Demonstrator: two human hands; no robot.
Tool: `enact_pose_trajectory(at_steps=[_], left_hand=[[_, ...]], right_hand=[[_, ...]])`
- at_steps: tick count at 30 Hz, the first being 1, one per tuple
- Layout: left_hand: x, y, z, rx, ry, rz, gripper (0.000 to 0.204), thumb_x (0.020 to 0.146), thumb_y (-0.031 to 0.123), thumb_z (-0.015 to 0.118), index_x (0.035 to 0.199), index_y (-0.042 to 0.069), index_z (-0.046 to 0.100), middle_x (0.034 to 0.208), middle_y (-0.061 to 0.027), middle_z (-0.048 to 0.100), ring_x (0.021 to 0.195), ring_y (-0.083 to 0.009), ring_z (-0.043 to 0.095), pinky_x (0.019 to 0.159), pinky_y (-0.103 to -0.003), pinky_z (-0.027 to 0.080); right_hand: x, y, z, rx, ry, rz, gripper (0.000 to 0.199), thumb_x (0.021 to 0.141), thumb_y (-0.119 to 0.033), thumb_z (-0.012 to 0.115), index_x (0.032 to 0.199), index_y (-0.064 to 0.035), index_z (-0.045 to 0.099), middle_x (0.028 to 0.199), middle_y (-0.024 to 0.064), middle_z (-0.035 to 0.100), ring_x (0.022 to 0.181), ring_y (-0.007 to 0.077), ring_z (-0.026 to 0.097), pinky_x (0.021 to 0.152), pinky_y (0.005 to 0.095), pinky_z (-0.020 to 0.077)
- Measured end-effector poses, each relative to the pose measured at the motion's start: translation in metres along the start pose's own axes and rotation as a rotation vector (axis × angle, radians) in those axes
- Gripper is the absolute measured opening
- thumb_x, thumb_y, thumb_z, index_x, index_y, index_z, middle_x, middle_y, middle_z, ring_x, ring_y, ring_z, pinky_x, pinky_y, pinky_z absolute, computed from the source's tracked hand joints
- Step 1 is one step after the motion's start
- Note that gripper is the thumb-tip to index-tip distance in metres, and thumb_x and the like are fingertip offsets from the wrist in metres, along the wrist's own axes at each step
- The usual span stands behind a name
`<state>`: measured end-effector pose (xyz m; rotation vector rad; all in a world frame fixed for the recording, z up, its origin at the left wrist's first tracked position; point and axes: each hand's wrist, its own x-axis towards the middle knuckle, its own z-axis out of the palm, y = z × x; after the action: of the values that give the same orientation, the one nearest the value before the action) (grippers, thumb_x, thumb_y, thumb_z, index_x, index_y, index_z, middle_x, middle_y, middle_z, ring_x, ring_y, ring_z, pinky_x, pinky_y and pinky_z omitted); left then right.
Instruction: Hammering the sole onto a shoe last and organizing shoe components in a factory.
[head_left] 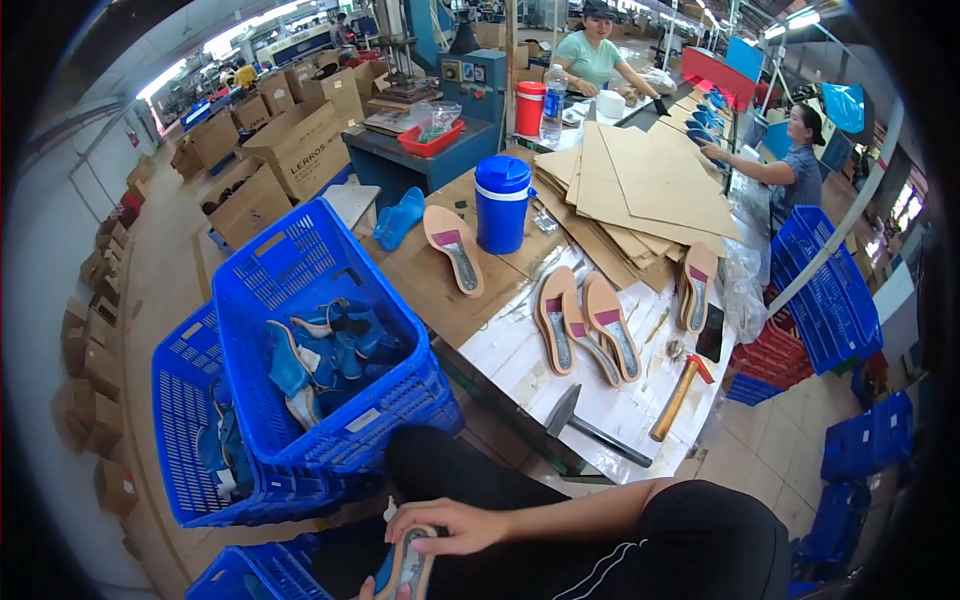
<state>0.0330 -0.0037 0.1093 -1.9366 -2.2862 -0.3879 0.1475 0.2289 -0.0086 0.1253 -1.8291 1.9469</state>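
I see right hand point(450, 527) gripping shoe sole point(411, 563); left hand point(368, 590), mostly cropped, grips lower end. Looks light, stiff; I'd hold 2 side edges.

Held sole point(410, 568), 6–7 o'clock: tan rim, grey middle. Trousers point(720, 530), 5 o'clock: black, thin white stripes. Upper crate point(400, 395), 9 o'clock: blue, slotted pattern. Tabletop soles point(600, 295), 3–4 o'clock: peachy tan, purple patch, grey strip. Jug point(503, 225), 12 o'clock: blue, white band. Cardboard sheets point(650, 180), 2 o'clock: plain brown.
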Motion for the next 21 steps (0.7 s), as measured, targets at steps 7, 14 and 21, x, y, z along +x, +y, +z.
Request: enact_pose_trajectory(at_steps=[7,14,21], left_hand=[[0.004,-0.002,-0.002,-0.006,-0.013,0.022,0.05,0.09,0.031,0.081,0.136,0.016,0.068,0.148,-0.0194,0.057,0.108,-0.0443,0.056,0.092,-0.057,0.05],[0.0,0.004,-0.012,-0.023,-0.068,-0.025,0.05,0.089,0.029,0.08,0.135,0.014,0.069,0.147,-0.0201,0.057,0.111,-0.0458,0.056,0.094,-0.057,0.049],[-0.005,-0.025,0.002,-0.075,-0.114,0.029,0.054,0.078,0.03,0.084,0.129,0.02,0.069,0.145,-0.0255,0.056,0.112,-0.0468,0.057,0.095,-0.057,0.048]], right_hand=[[0.012,-0.005,-0.036,0.026,-0.245,-0.027,0.06,0.099,-0.032,0.078,0.149,-0.0058,0.057,0.149,0.018,0.062,0.141,0.0363,0.058,0.12,0.0476,0.0448],[0.03,-0.003,-0.054,-0.008,-0.465,-0.009,0.072,0.091,-0.035,0.086,0.149,-0.004,0.058,0.147,0.019,0.064,0.138,0.0377,0.061,0.116,0.046,0.0483],[0.035,-0.002,-0.062,-0.043,-0.42,0.036,0.068,0.09,-0.035,0.088,0.144,-0.0036,0.063,0.141,0.0154,0.069,0.131,0.0313,0.067,0.112,0.0423,0.0516]])
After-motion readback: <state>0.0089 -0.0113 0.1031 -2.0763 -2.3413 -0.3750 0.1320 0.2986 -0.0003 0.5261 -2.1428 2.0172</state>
